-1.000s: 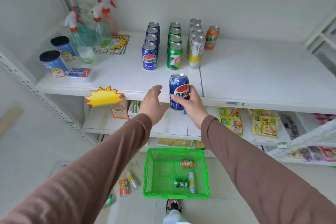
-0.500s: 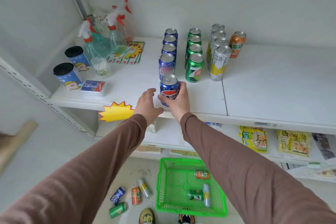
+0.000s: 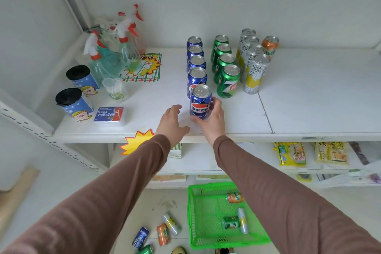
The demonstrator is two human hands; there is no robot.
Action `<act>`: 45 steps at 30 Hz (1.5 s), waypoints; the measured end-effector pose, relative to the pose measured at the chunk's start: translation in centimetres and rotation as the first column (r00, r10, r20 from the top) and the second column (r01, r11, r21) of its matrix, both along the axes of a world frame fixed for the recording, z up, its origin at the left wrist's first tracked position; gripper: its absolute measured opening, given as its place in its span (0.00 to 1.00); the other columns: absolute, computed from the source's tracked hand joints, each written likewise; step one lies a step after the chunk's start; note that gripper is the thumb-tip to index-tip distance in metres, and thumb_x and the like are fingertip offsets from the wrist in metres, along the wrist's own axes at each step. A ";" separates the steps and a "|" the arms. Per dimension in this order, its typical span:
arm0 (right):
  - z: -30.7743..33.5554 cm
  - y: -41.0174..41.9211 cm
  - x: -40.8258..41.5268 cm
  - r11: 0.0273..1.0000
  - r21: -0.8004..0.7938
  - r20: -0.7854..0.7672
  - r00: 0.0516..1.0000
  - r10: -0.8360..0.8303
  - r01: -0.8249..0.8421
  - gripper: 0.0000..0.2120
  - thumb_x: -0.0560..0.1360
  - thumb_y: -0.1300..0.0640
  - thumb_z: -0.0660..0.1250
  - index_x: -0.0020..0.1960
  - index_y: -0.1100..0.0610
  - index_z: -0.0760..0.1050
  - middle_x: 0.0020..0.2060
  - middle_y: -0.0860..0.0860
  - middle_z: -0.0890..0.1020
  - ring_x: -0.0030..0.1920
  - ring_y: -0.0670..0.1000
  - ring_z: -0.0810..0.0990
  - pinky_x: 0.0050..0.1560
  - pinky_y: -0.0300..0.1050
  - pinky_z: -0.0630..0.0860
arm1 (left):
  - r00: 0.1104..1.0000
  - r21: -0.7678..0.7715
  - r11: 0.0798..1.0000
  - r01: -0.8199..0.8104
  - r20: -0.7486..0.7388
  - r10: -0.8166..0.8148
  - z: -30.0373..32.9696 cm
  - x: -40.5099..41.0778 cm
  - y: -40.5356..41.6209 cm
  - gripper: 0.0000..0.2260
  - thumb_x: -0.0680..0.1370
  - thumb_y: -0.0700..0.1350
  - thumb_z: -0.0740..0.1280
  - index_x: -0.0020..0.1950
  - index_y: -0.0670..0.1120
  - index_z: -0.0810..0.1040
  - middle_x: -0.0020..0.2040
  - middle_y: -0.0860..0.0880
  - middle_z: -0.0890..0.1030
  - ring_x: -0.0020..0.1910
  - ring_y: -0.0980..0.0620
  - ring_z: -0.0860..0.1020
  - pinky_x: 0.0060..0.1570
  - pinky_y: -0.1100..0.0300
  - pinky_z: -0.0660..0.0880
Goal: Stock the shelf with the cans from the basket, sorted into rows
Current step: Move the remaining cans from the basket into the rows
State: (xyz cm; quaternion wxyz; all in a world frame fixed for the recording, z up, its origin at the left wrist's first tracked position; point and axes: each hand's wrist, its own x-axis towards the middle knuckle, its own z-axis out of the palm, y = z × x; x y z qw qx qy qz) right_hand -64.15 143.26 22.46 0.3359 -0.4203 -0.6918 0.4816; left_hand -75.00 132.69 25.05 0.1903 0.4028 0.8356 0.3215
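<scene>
My right hand (image 3: pixel 214 121) is shut on a blue cola can (image 3: pixel 200 102), held upright at the front of the blue row (image 3: pixel 195 62) on the white shelf (image 3: pixel 309 109). My left hand (image 3: pixel 172 123) hovers open just left of it, fingers spread. To the right stand a green can row (image 3: pixel 225 68), a row of tall white-and-yellow cans (image 3: pixel 254 62) and one orange can (image 3: pixel 270 45). Below, the green basket (image 3: pixel 195 233) holds an orange can (image 3: pixel 235 198), a green can (image 3: pixel 229 222) and a tall white can (image 3: pixel 242 220).
Spray bottles (image 3: pixel 111 51), two blue cups (image 3: pixel 77 88), a small clear cup (image 3: pixel 113 88) and a blue packet (image 3: pixel 108 114) fill the shelf's left side. Several cans (image 3: pixel 162 233) lie on the floor left of the basket. Snack packs (image 3: pixel 292 153) sit on the lower shelf.
My right hand has carried the blue can from the shelf's front edge inward, up to the front of the blue row. My left hand followed alongside. The view shifted closer to the shelf.
</scene>
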 end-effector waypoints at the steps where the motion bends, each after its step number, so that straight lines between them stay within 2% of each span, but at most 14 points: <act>1: -0.2 -0.1 0.2 1.000 0.021 0.035 0.999 -0.007 0.007 0.36 0.64 0.57 0.81 0.66 0.55 0.67 0.60 0.53 0.77 0.62 0.56 0.76 0.63 0.56 0.76 | 1.000 0.001 1.000 0.008 0.002 -0.008 -0.1 -0.1 0.1 0.32 0.71 0.44 0.73 0.72 0.50 0.63 0.68 0.48 0.71 0.66 0.48 0.71 0.63 0.57 0.69; 5: -0.3 0.0 -0.4 0.997 0.075 0.114 0.993 -0.039 0.031 0.29 0.66 0.57 0.79 0.62 0.56 0.70 0.54 0.51 0.79 0.59 0.58 0.76 0.59 0.56 0.76 | 1.000 -0.004 1.000 0.018 0.010 -0.018 -0.5 -0.4 0.4 0.33 0.71 0.44 0.73 0.72 0.50 0.63 0.69 0.48 0.71 0.66 0.48 0.71 0.64 0.56 0.70; 14: -0.9 0.4 -1.4 0.993 0.109 0.137 0.989 -0.055 0.041 0.30 0.67 0.55 0.78 0.65 0.52 0.69 0.51 0.44 0.73 0.60 0.55 0.73 0.56 0.47 0.73 | 1.000 -0.006 1.000 0.012 0.009 -0.012 -0.9 -1.0 0.4 0.32 0.71 0.45 0.73 0.72 0.51 0.63 0.68 0.48 0.71 0.65 0.48 0.72 0.61 0.57 0.71; 17: -0.9 0.5 -1.5 0.994 0.101 0.143 0.988 -0.051 0.037 0.31 0.68 0.55 0.77 0.67 0.53 0.69 0.51 0.44 0.73 0.61 0.56 0.72 0.57 0.47 0.72 | 1.000 -0.026 1.000 0.000 0.014 0.001 -0.9 -0.9 0.5 0.32 0.71 0.46 0.73 0.72 0.52 0.63 0.68 0.49 0.71 0.65 0.48 0.72 0.62 0.56 0.72; 22: -0.6 0.4 -1.3 0.997 0.079 0.144 0.989 -0.033 0.022 0.32 0.69 0.56 0.77 0.69 0.53 0.68 0.54 0.47 0.76 0.63 0.57 0.72 0.57 0.46 0.71 | 1.000 -0.018 1.000 -0.001 0.007 0.001 -0.8 0.0 0.1 0.32 0.71 0.45 0.73 0.72 0.50 0.63 0.68 0.47 0.72 0.65 0.48 0.72 0.62 0.56 0.71; 26: -0.3 -0.2 0.4 0.999 0.046 0.088 0.996 0.018 -0.022 0.37 0.70 0.57 0.78 0.73 0.54 0.64 0.65 0.51 0.74 0.66 0.55 0.72 0.66 0.52 0.72 | 1.000 0.023 1.000 -0.018 -0.003 0.019 -0.4 2.1 -0.6 0.31 0.72 0.44 0.72 0.72 0.48 0.64 0.67 0.46 0.72 0.65 0.48 0.71 0.64 0.54 0.70; 28: -0.5 -0.9 2.2 0.997 0.064 0.056 0.998 0.038 -0.041 0.34 0.72 0.57 0.76 0.73 0.55 0.64 0.66 0.49 0.72 0.65 0.53 0.72 0.67 0.51 0.71 | 0.999 0.094 0.995 -0.018 -0.042 0.022 -0.3 4.0 -0.9 0.29 0.72 0.41 0.71 0.71 0.45 0.66 0.65 0.46 0.73 0.65 0.47 0.71 0.65 0.53 0.70; 31: -1.1 -1.4 6.0 0.972 0.229 0.002 0.999 0.053 -0.052 0.22 0.75 0.61 0.71 0.66 0.57 0.70 0.59 0.49 0.74 0.57 0.52 0.75 0.61 0.53 0.74 | 0.986 0.193 0.981 0.010 -0.167 0.023 -0.9 7.4 -1.2 0.25 0.72 0.38 0.69 0.69 0.44 0.69 0.63 0.46 0.74 0.63 0.46 0.71 0.63 0.53 0.69; 35: -2.9 -0.8 11.7 0.921 0.362 0.005 0.989 0.150 -0.142 0.16 0.75 0.64 0.68 0.62 0.59 0.73 0.56 0.52 0.75 0.54 0.51 0.75 0.58 0.49 0.75 | 0.975 0.231 0.972 -0.050 -0.199 0.098 -3.3 12.5 -1.1 0.25 0.71 0.37 0.68 0.67 0.45 0.71 0.61 0.47 0.74 0.62 0.46 0.72 0.63 0.52 0.69; 39: -6.5 0.1 17.2 0.839 0.448 0.122 0.951 0.283 -0.308 0.14 0.75 0.62 0.67 0.61 0.57 0.73 0.55 0.50 0.75 0.56 0.53 0.75 0.58 0.43 0.73 | 0.978 0.219 0.968 -0.120 -0.140 0.153 -8.0 18.0 -1.3 0.22 0.71 0.37 0.67 0.65 0.45 0.72 0.60 0.47 0.74 0.59 0.47 0.73 0.61 0.57 0.68; 41: -9.3 0.6 19.7 0.821 0.435 0.200 0.928 0.314 -0.371 0.14 0.76 0.61 0.66 0.60 0.57 0.74 0.55 0.50 0.75 0.56 0.54 0.75 0.57 0.44 0.72 | 0.980 0.181 0.973 -0.145 -0.109 0.166 -11.0 20.4 -1.5 0.21 0.72 0.37 0.67 0.64 0.46 0.72 0.60 0.48 0.74 0.59 0.48 0.74 0.59 0.57 0.70; 45: -17.2 1.4 24.3 0.866 0.289 0.310 0.895 0.320 -0.409 0.13 0.75 0.64 0.67 0.59 0.59 0.74 0.55 0.52 0.76 0.54 0.55 0.76 0.57 0.49 0.73 | 0.989 0.030 0.990 -0.141 -0.033 0.142 -18.3 23.8 -2.2 0.19 0.72 0.39 0.68 0.63 0.47 0.74 0.58 0.48 0.75 0.56 0.46 0.76 0.55 0.56 0.73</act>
